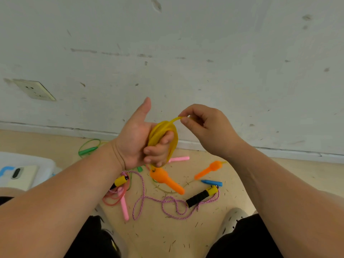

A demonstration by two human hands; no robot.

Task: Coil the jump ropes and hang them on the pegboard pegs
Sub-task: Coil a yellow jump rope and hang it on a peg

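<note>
My left hand grips a coil of yellow jump rope wound round its curled fingers, thumb pointing up. My right hand pinches a strand of that yellow rope just right of the coil. One orange handle hangs below my left hand; the other orange handle lies on the floor. The pegboard is not in view.
On the tan floor lie a pink-purple braided rope with black-and-yellow handles, a pink rope, a green rope and a blue handle. A white bin sits at left. The white wall stands close ahead.
</note>
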